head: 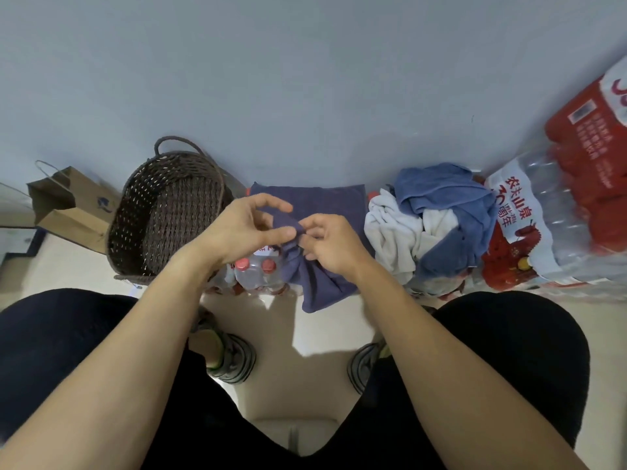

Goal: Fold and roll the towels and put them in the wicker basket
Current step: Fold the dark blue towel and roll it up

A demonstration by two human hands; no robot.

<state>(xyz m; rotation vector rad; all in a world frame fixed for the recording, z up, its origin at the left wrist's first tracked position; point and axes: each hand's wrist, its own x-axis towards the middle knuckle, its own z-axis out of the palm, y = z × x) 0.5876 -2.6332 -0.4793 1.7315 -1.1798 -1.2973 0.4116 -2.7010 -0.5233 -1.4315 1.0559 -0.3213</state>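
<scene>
A dark blue towel (pixel 319 283) lies over a pack of water bottles in front of me, its near end hanging toward the floor. My left hand (pixel 246 225) pinches a bunched edge of it between thumb and fingers. My right hand (pixel 330 242) grips the same bunched edge just to the right. The dark brown wicker basket (pixel 135 205) stands to the left against the wall and looks empty. A heap of light blue and white towels (pixel 431 225) sits to the right.
A brown paper bag (pixel 73 212) stands left of the basket. Shrink-wrapped packs of water bottles (pixel 556 218) with red labels are stacked at the right. Red-capped bottles (pixel 254 269) show under the towel. My knees and shoes fill the foreground.
</scene>
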